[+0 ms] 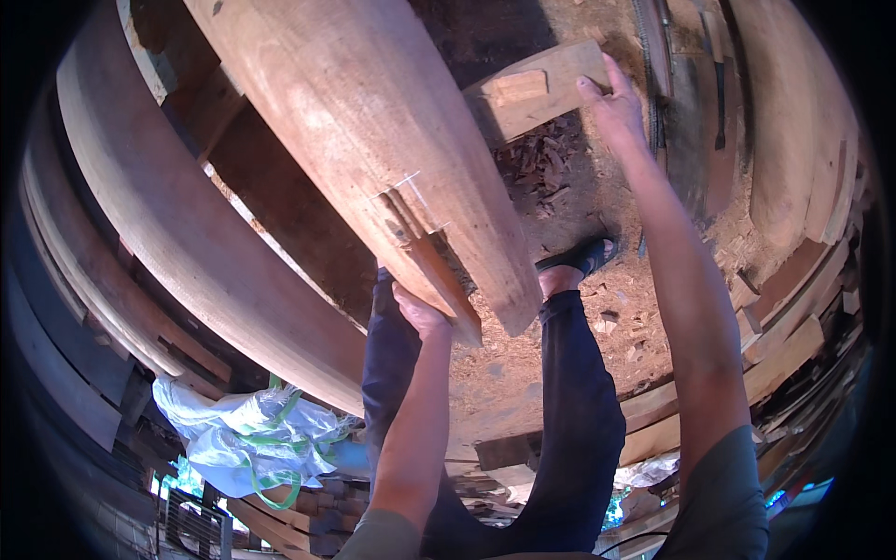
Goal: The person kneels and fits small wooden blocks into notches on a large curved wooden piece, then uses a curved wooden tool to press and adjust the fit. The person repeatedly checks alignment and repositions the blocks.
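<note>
L hand: on L prong of beam, fingers partly hidden, can't tell if clasped tight
R hand: pinching R end of board, thumb on top
Beam: diag. from top to btwn legs, slot + white marks nr low end
Board: R of beam, small block on top
Chips: on floor, nr board
Bag: white w/ green straps, lower L
</note>
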Motion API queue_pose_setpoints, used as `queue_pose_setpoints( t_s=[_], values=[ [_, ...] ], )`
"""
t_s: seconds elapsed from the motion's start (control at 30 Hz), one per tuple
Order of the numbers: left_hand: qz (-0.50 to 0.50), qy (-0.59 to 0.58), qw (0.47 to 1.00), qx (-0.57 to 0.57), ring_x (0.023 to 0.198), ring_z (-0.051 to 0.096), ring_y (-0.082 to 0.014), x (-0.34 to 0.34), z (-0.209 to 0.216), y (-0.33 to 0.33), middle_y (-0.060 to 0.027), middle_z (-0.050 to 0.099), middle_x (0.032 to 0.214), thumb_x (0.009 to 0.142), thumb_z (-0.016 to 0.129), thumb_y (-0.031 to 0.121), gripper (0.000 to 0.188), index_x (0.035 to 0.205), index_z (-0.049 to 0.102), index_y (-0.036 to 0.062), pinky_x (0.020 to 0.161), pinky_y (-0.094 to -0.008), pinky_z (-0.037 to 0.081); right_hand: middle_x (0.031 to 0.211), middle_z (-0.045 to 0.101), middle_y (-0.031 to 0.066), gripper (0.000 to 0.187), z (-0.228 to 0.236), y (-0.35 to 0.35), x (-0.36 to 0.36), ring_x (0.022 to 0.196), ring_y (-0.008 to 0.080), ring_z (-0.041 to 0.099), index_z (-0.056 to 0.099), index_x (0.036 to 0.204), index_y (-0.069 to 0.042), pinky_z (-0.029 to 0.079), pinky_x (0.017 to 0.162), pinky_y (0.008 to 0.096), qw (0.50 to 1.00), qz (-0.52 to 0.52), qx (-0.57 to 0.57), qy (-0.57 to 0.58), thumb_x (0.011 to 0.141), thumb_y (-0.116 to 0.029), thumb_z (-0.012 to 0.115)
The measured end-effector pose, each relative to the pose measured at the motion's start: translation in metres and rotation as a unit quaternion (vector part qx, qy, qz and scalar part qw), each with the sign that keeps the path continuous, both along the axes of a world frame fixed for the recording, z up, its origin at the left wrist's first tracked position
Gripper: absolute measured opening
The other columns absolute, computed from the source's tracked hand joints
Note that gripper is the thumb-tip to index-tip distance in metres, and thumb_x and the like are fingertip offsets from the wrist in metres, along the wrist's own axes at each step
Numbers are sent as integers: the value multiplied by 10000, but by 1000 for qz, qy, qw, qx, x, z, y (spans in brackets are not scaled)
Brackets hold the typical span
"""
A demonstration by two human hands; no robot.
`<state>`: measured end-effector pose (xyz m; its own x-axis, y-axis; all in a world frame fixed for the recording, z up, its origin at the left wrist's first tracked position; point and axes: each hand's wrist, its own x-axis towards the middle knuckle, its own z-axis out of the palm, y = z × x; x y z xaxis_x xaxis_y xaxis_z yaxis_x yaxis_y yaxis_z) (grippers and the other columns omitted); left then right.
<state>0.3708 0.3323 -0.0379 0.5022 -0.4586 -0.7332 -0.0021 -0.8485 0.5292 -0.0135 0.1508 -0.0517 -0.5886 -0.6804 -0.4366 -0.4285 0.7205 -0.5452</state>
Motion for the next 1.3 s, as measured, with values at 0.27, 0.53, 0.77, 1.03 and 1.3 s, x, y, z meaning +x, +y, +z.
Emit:
queue_pose_setpoints(
  t_s=[0.27, 0.53, 0.77, 1.03, 1.3],
  values=[
    [-89, -25, 995, -37, 994, 663, -263, 10, -8, 4, -170, 632, 1163, 1009, 344, 535, 660, 1341, 479, -19, 832, -390, 580, 1467, 468, 216, 750, 4, 11, -16, 1337, 342, 489, 404, 1500, -87, 393, 1119, 391, 995, 14, 50, -83, 882, -362, 726],
    [0, 32, 999, 7, 1026, 651, -240, -2, 7, -13, -130, 636, 1184, 1022, 305, 437, 541, 1272, 543, 20, 917, -367, 522, 1522, 437, 108, 682, 25, -13, 27, 1476, 239, 265, 433, 1502, -204, 183, 1179, 568, 952, 245, 11, 185, 892, -348, 702],
    [67, 47, 997, 8, 1077, 641, -252, -3, 2, -6, -136, 628, 1221, 1002, 323, 509, 610, 1342, 519, 43, 931, -382, 537, 1350, 611, -28, 376, 13, -28, 24, 1327, 179, 468, 676, 1258, -209, 241, 1143, 487, 923, 330, -77, 182, 892, -283, 720],
    [79, 27, 996, 40, 1056, 631, -268, -17, 24, -20, -165, 650, 1198, 1032, 331, 469, 644, 1258, 562, -88, 935, -349, 477, 1003, 700, 110, 336, 29, 48, -17, 826, 166, 682, 607, 1241, -6, 535, 713, 278, 931, -297, -140, -162, 980, -214, 643],
    [50, -58, 997, 1, 1036, 613, -306, 2, -6, 7, -224, 650, 1166, 1035, 314, 445, 609, 1178, 590, -79, 929, -397, 447, 1074, 676, 126, 363, 7, 119, 58, 827, 213, 701, 492, 1311, -70, 501, 640, 276, 879, -354, -22, -317, 983, -187, 597]
  ],
)
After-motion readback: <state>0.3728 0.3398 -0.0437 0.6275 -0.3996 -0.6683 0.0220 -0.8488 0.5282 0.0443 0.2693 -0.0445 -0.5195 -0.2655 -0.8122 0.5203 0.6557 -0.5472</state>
